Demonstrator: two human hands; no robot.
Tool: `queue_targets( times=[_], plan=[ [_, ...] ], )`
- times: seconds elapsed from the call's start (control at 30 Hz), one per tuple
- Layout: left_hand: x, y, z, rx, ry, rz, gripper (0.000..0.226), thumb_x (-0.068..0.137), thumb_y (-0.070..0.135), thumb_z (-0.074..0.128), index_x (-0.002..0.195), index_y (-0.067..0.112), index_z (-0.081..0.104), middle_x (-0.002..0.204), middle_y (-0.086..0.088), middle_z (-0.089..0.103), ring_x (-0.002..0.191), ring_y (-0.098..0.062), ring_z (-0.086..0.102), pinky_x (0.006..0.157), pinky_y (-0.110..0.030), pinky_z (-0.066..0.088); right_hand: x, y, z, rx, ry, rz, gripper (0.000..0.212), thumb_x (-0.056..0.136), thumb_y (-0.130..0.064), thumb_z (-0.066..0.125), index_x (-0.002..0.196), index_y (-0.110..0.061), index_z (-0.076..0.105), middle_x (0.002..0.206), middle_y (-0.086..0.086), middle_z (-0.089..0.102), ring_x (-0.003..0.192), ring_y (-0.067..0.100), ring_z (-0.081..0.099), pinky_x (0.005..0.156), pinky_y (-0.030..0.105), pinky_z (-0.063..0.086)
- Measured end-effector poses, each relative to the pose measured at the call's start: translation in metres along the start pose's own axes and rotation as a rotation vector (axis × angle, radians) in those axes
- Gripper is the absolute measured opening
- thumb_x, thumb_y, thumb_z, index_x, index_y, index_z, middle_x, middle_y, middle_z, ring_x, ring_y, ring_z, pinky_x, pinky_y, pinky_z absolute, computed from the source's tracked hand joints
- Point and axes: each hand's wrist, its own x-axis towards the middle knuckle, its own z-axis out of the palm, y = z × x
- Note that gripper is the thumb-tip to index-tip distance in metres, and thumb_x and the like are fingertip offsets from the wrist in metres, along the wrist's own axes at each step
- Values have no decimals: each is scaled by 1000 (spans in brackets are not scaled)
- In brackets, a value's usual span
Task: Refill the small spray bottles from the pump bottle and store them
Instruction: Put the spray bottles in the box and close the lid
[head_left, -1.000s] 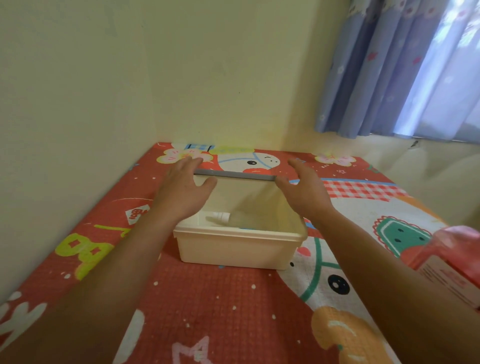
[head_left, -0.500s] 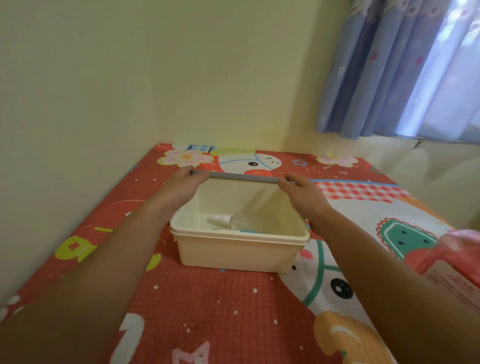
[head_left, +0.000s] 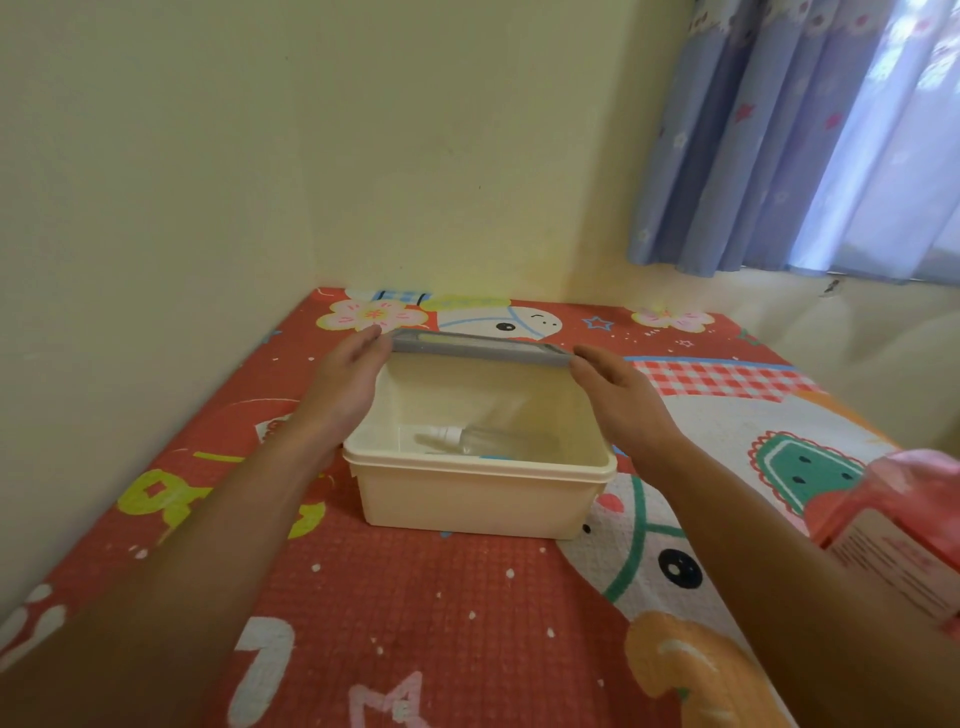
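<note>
Head view: we count one cream box (head_left: 478, 499) on the mat (head_left: 415, 597), one spray bottle (head_left: 478, 440) lying inside, one pink pump bottle (head_left: 893, 519) at right — left hand (head_left: 345, 387) and right hand (head_left: 618, 395) clamp the grey lid (head_left: 478, 348) by its ends.

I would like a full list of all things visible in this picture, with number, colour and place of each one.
storage box: 1, cream, middle of the mat, open.
lid: 1, grey, at the far rim of the box, held at both ends.
spray bottle: 1 seen, clear with white cap, lying on its side inside the box.
pump bottle: 1, pink, right edge of view, partly cut off.
mat: 1, red with cartoon prints, in the corner of the room.
walls: 2, pale yellow, left and behind.
curtain: 1, blue, upper right.
left hand: 1, at the lid's left end.
right hand: 1, at the lid's right end.
</note>
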Motion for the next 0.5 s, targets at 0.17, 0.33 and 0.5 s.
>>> queue_targets(
  times=[0.17,0.33,0.5],
  plan=[
    [-16,-7,-6,-96,2,-5,39,99,34,50,136,24,55,137,4,58,127,-16,53,111,-44,39,-12,3,-2,45,10,-35,30,98,-36,47,128,-37,55,103,-27,54,95,-1,51,68,13,37],
    [-36,-6,-6,-137,40,25,34,101,27,48,135,27,55,115,21,58,113,-4,53,90,-20,43,-26,7,-4,78,21,-70,29,98,-34,49,125,-40,54,98,-39,48,93,-15,48,79,16,36],
    [-55,-15,-8,-109,77,68,40,101,23,49,141,21,49,128,14,51,120,-1,44,94,-15,32,-43,14,-6,89,8,-101,30,98,-33,48,127,-39,53,108,-34,54,100,-12,51,80,13,39]
  ],
)
